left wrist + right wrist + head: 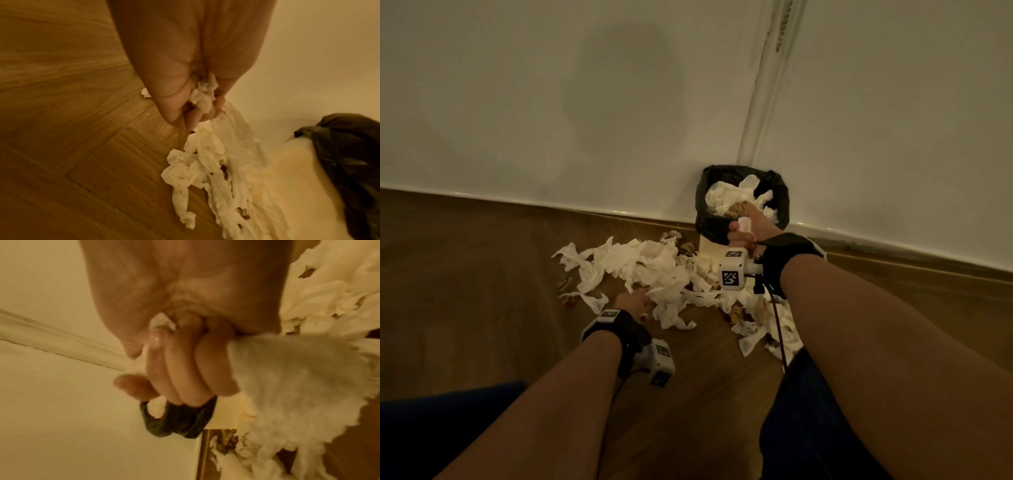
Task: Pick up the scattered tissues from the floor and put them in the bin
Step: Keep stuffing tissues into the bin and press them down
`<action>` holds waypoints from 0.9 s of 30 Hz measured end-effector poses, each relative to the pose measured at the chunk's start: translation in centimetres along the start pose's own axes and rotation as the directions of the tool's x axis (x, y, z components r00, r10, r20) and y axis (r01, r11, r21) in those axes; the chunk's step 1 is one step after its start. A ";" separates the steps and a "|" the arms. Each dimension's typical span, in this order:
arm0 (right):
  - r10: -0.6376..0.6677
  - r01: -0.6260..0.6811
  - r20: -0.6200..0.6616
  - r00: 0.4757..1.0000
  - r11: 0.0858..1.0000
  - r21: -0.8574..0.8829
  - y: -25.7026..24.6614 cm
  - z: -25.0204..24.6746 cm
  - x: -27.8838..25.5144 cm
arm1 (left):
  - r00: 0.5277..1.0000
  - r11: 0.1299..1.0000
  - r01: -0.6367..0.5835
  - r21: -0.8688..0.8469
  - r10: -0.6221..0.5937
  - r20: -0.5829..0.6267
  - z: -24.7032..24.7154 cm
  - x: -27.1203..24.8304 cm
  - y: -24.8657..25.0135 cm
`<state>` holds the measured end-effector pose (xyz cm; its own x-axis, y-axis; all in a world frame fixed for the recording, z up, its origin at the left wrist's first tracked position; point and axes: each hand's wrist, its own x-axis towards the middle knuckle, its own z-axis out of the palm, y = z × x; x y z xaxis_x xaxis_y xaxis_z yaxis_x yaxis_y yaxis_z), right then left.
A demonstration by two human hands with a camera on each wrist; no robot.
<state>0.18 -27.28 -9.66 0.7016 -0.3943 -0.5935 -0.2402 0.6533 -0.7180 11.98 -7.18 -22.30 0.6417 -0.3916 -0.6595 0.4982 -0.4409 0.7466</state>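
Note:
A heap of crumpled white tissues point(654, 270) lies on the wooden floor in front of a small bin point(743, 202) lined with a black bag, which holds several tissues. My left hand point(635, 301) is down at the heap's near edge; the left wrist view shows its fingers curled round a wad of tissue point(202, 95), with long strands point(207, 168) trailing from it. My right hand point(743, 229) is raised at the bin's near rim and grips a bunch of tissue point(292, 378) in its fist. The bin's black bag point(179, 417) shows just beyond the right knuckles.
The bin stands against a white wall point(585, 102) with a skirting board point(551, 205), under a vertical pipe point(763, 92). More tissues point(763, 329) lie under my right forearm. Bare wooden floor point(465, 274) stretches to the left. My knees in dark trousers point(808, 428) are at the bottom.

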 end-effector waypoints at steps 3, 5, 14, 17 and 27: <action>-0.164 0.151 0.045 0.985 0.966 0.211 -2.0 0.9 -1.9 | 0.999 0.960 0.044 -0.277 -0.040 0.021 0.5 -1.2 0.8; -0.261 0.237 0.016 0.965 0.898 0.370 -3.1 1.4 -3.4 | 0.997 0.943 0.001 -0.334 0.023 0.070 0.9 -2.1 1.8; -0.361 0.351 -0.047 0.931 0.857 0.378 -3.9 1.6 -8.9 | 0.966 0.709 0.035 -0.705 0.156 0.205 3.3 -6.2 7.6; -0.301 0.283 0.061 0.952 0.936 0.207 -3.9 2.0 -10.1 | 0.950 0.723 -0.007 -0.691 0.219 0.221 4.4 -8.4 9.7; -0.250 0.300 -0.179 0.952 0.885 0.356 -3.4 1.7 -11.3 | 0.873 0.603 0.003 -0.798 0.388 0.297 7.2 -15.2 14.0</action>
<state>-5.81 -23.95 0.05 0.6079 -0.6543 -0.4499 0.2364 0.6901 -0.6840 4.95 -13.21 -2.44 0.5801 -0.7524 -0.3121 0.7678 0.3771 0.5180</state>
